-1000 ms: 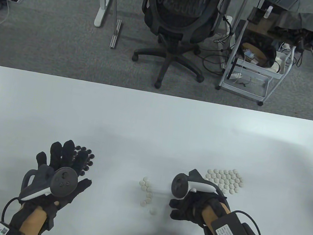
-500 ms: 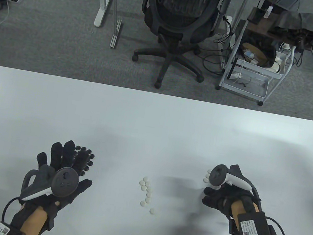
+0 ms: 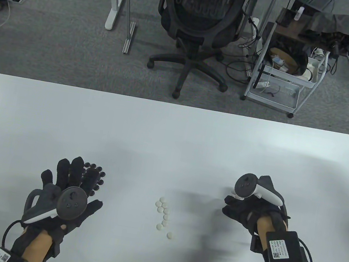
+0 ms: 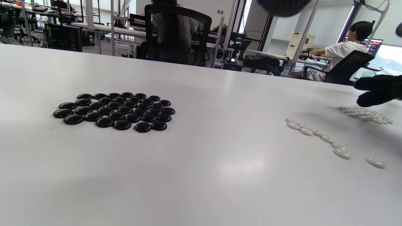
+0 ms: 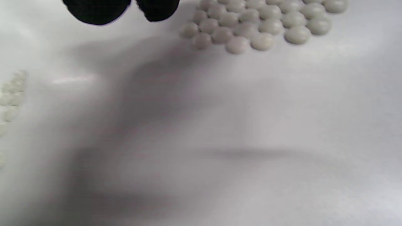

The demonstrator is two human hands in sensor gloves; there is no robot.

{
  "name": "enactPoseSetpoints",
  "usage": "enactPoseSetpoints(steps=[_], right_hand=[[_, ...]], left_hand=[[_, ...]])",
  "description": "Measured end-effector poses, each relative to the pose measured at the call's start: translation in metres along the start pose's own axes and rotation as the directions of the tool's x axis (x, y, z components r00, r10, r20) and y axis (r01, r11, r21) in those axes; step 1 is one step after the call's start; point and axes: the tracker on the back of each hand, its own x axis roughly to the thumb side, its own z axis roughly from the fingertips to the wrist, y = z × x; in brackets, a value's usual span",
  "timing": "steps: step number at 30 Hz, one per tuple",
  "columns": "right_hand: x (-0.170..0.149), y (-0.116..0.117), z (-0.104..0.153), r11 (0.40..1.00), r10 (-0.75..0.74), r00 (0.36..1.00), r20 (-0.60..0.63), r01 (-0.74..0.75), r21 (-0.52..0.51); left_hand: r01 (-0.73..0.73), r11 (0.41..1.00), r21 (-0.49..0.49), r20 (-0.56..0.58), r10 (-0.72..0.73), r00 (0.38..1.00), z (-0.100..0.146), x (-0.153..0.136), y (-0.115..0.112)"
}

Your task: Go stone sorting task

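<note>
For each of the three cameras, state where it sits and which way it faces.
Table view: overhead, looking down at the white table; left hand and right hand both show.
Left wrist view: low over the table, facing the black stones; the right hand's fingers show.
Right wrist view: close above the table, facing the white pile; fingers at top.
Shared: the loose white stones.

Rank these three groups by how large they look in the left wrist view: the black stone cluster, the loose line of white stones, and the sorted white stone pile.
1. black stone cluster: clearly the widest patch.
2. loose line of white stones: a long thin trail.
3. sorted white stone pile: looks smallest, but it lies farther from the camera and the right hand partly covers it, so this rank is unsure.
</note>
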Motion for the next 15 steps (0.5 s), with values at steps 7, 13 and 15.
enactPoseSetpoints(steps=[7, 13, 15], right_hand=[[0.063, 0.012, 0.018, 0.983, 0.159, 0.976, 0.149, -0.171, 0.065], [0.110, 0.048, 0.019, 0.939, 0.280, 0.921, 0.271, -0.322, 0.125], [0.120, 0.058, 0.018, 0.925, 0.304, 0.906, 0.295, -0.355, 0.138]], left_hand=[[0.006, 1.000, 0.003, -0.005, -0.006, 1.000, 0.000, 0.000, 0.000], [0.010, 1.000, 0.006, 0.001, -0.010, 1.000, 0.001, 0.001, 0.000], [0.010, 1.000, 0.009, 0.001, -0.010, 1.000, 0.001, 0.001, 0.000]])
